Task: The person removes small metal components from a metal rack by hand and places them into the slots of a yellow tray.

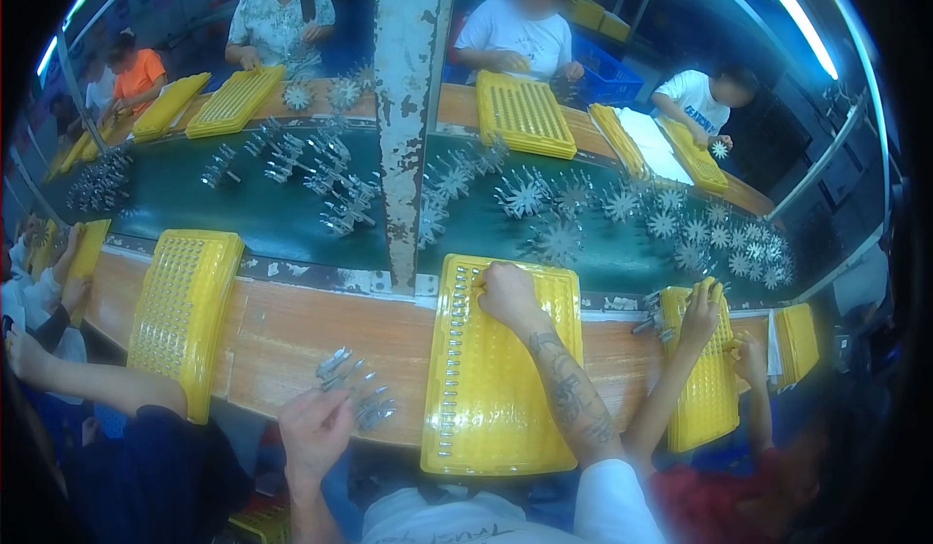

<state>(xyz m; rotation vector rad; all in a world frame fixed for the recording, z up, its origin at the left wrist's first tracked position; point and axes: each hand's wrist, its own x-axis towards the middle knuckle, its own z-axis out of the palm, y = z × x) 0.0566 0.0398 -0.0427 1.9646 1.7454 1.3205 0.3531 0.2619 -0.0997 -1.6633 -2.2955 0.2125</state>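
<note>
A yellow tray (505,389) lies in front of me, with a column of small metal parts (448,379) along its left side. My right hand (508,294), on the tattooed arm, is closed in a pinch over the tray's upper part; what its fingertips hold is hidden. Left of the tray, my left hand (317,427) is closed at the near edge of the wooden table (282,340). Its fingers are at a metal piece with several prongs (355,389), held by its near end.
A green belt (292,233) carries several star-shaped metal pieces (559,238) behind a peeling post (403,126). Co-workers sit on both sides; one's hands work at a yellow tray (705,389) on the right. Another yellow tray (185,311) lies left, beside a co-worker's arm.
</note>
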